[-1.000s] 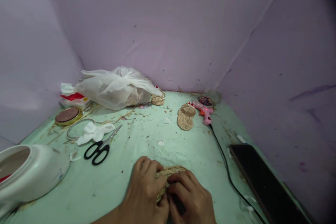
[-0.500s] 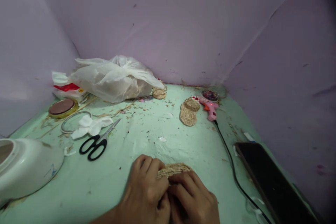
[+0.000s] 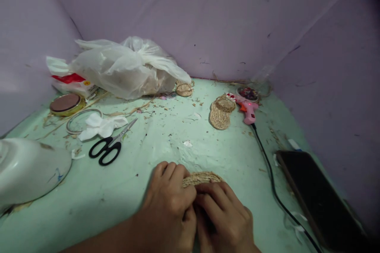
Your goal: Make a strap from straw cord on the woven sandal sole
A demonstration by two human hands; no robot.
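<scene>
Over the last second the whole bench [image 3: 118, 193] has slid upward in view, as from a dipping head, while the knotted plastic bag [image 3: 118, 69] beyond has kept its place. The left hand [image 3: 170, 197] has its grip curled over the left end of a braided straw piece [image 3: 203, 177]; the right hand [image 3: 225, 213] grasps it too, fingertips bent in. That piece, between both hands at the bench's near side, now shows only its far edge, its lower strands newly covered, suggesting close fingerwork there. Scissors [image 3: 108, 148] and pink glue gun [image 3: 249, 112] lie undisturbed.
</scene>
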